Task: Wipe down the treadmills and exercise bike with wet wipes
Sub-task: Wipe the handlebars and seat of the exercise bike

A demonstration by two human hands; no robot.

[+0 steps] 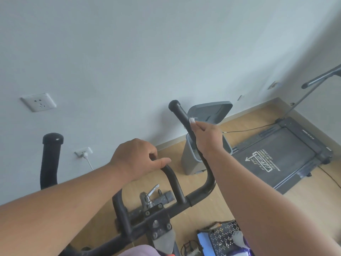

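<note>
wet wipe (192, 120) pinched in my right grip (206, 139) on the bike's handlebar (181, 115) could slip off, being held so thinly.

Both forearms are bare to the frame edge, with pale lilac clothing (137, 250) at the bottom.

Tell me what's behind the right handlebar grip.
Behind the right handlebar grip stands a grey bin, lid open. The right hand, holding a wet wipe, and the bar hide the bin's inside.
</note>
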